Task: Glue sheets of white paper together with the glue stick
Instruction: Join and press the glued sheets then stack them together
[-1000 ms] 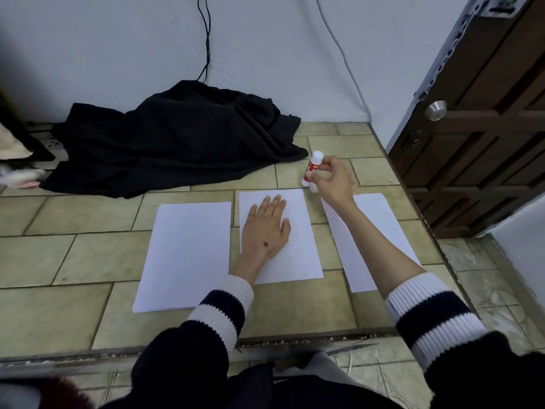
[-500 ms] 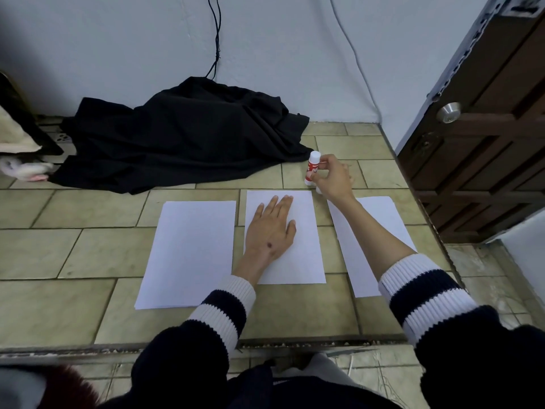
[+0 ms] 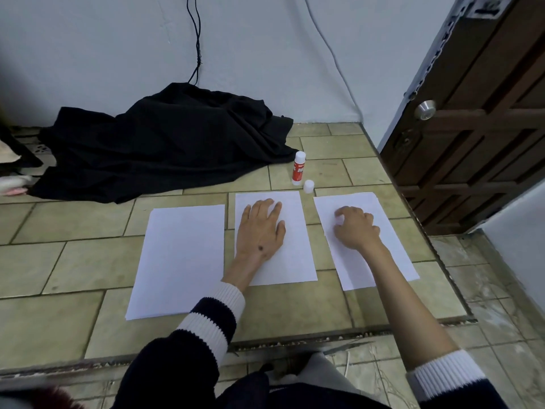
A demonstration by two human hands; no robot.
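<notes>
On the tiled ledge (image 3: 73, 261) under the pale wall, right of the black cloth (image 3: 165, 149), we see the red-and-white glue stick (image 3: 298, 168) upright, its cap (image 3: 308, 186) beside it, our left hand (image 3: 261, 228) flat on the middle sheet (image 3: 295, 261), right hand (image 3: 355, 227) loosely curled on the right sheet (image 3: 392, 246), holding nothing.
</notes>
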